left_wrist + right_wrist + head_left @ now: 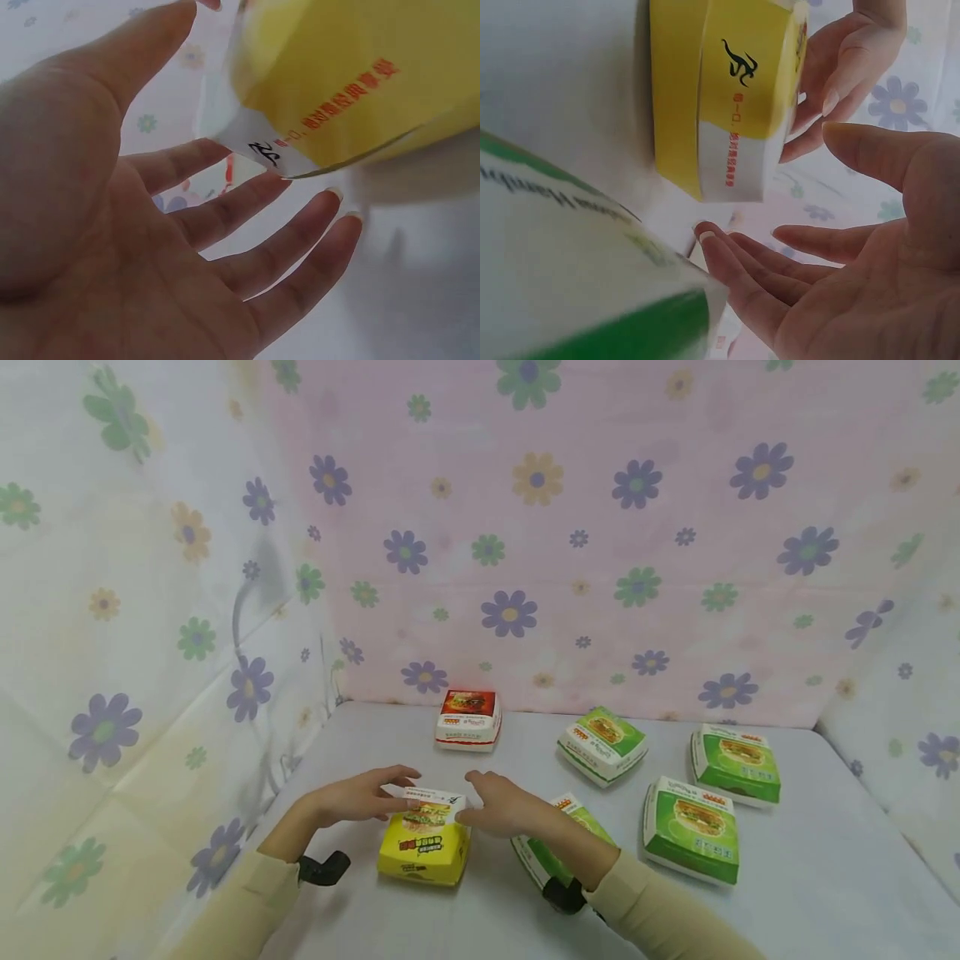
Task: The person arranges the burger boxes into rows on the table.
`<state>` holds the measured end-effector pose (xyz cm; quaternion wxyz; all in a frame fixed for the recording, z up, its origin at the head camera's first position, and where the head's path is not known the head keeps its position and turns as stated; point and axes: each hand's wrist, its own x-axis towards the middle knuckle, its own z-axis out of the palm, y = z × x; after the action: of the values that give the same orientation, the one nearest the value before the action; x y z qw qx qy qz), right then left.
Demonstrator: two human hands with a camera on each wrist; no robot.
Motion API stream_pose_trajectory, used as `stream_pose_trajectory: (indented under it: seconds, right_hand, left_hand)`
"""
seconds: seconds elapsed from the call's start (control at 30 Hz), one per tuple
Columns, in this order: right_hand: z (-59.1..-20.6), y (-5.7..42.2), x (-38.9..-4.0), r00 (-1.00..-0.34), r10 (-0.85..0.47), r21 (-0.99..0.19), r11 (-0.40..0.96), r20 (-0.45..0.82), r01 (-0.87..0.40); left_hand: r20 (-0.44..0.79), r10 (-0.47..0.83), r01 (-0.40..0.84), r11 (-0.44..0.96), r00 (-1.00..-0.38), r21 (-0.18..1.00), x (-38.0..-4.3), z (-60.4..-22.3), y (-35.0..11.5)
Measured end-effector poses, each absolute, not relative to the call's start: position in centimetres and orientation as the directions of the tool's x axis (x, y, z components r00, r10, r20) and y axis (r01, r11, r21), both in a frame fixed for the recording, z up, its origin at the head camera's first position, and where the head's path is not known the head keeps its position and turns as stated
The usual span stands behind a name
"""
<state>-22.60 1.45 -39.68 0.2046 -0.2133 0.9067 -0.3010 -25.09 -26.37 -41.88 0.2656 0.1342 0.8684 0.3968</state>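
A yellow and white burger box (423, 843) sits lidded on the table between the two hands, a burger picture on its top. At its left far corner is the left hand (363, 795); in the left wrist view its fingers (285, 259) extend loosely beneath the box's edge, thumb apart. Across from it, the right hand (498, 804) is at the box's right far corner. The right wrist view has that hand's thumb (877, 154) and fingers spread beside the yellow box (739, 97), not curled round it.
A green and white burger box (573, 810) lies partly hidden under the right forearm. More green boxes (603, 739) stand to the right, and a red and white box (468, 722) is at the back. Flowered cloth (562, 568) walls the white table (517, 739).
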Motion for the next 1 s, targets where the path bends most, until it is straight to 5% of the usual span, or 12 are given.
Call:
stream_pose_trajectory:
  seconds: [0.47, 1.0]
  right_hand:
    - [-40.6, 0.5, -22.5, -0.802, -0.530, -0.640, 0.724, -0.278, -0.257]
    - [-40.0, 0.9, -21.5, -0.830, -0.437, -0.480, 0.843, -0.346, -0.244]
  left_hand:
    - [-0.421, 0.497, -0.049, 0.601, -0.759, 0.798, -25.1, -43.3, -26.4]
    - [-0.336, 0.484, 0.086, 0.660, -0.808, 0.746, -26.5, -43.0, -25.1]
